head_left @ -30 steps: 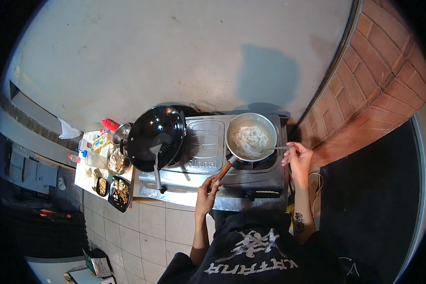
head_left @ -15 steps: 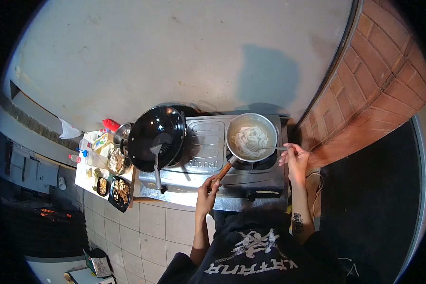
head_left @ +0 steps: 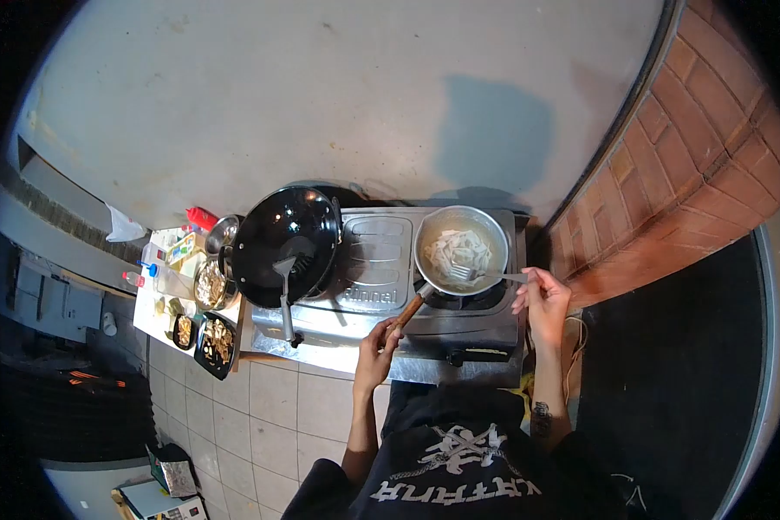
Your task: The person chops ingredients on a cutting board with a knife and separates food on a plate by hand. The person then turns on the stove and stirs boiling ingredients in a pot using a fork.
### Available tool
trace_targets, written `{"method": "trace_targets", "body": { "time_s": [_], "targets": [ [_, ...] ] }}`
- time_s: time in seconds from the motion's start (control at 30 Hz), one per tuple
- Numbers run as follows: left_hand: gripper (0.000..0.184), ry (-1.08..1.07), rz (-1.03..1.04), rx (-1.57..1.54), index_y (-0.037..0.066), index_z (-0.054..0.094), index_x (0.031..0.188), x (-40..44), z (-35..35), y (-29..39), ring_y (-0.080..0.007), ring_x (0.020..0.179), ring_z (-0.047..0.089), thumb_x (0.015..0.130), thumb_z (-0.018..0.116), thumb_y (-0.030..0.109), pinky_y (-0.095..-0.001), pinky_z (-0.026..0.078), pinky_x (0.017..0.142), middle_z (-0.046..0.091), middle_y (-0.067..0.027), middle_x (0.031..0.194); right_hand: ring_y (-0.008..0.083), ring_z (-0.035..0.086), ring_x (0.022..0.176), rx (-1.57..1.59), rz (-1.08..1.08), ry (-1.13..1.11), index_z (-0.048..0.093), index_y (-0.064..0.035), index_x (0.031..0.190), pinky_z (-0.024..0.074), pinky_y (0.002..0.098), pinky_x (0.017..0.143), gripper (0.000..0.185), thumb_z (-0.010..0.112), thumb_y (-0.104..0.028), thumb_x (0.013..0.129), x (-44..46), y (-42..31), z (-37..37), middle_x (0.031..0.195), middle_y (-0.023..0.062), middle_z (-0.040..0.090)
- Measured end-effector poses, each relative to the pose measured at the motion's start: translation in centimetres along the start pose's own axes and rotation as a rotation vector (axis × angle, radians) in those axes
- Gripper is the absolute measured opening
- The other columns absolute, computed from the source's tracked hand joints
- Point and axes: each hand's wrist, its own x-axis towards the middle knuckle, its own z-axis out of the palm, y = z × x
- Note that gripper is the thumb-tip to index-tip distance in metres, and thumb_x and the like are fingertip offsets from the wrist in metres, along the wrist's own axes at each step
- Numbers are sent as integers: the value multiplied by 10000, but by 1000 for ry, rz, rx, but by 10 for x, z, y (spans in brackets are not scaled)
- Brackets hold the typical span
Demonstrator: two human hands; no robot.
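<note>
A metal saucepan (head_left: 425, 260) with a wooden handle sits on the right burner of the gas stove (head_left: 373, 299). In it lie pale flat noodles (head_left: 456, 248) in cloudy liquid. My left hand (head_left: 375, 351) is closed round the end of the wooden handle. With my right hand (head_left: 543, 303) I grip a fork (head_left: 468, 272) by its handle, and its tines rest among the noodles. To the left, a black wok (head_left: 273, 234) stands on the other burner with a spatula (head_left: 287, 299) lying in it.
Left of the stove, a side table (head_left: 160, 310) holds metal bowls (head_left: 221, 234), a black tray of chopped food (head_left: 215, 345), a small dark dish (head_left: 184, 331) and a red bottle (head_left: 201, 217). A brick wall (head_left: 667, 173) rises on the right.
The fork has turned, so its tines show more broadly over the noodles. My right hand has shifted slightly. My left hand keeps hold of the saucepan handle, and the view has moved a little.
</note>
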Motion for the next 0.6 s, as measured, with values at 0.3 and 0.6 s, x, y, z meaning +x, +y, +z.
{"method": "trace_targets", "body": {
  "time_s": [0.3, 0.6],
  "targets": [
    [337, -158, -10, 57, -24, 568, 1165, 10, -15, 4, -123, 761, 625, 929, 581, 216, -265, 487, 693, 653, -73, 807, 159, 563, 461, -635, -193, 37, 638, 10, 966, 433, 315, 472, 130, 566, -73, 897, -12, -5, 5, 651, 94, 593],
    [345, -374, -29, 24, -8, 573, 1161, 26, -33, 10, -131, 768, 610, 925, 587, 243, -290, 479, 713, 647, -73, 807, 319, 608, 620, -841, -324, 229, 647, 4, 946, 447, 380, 570, 130, 564, -65, 874, 10, -16, 21, 703, 158, 616]
  ]
}}
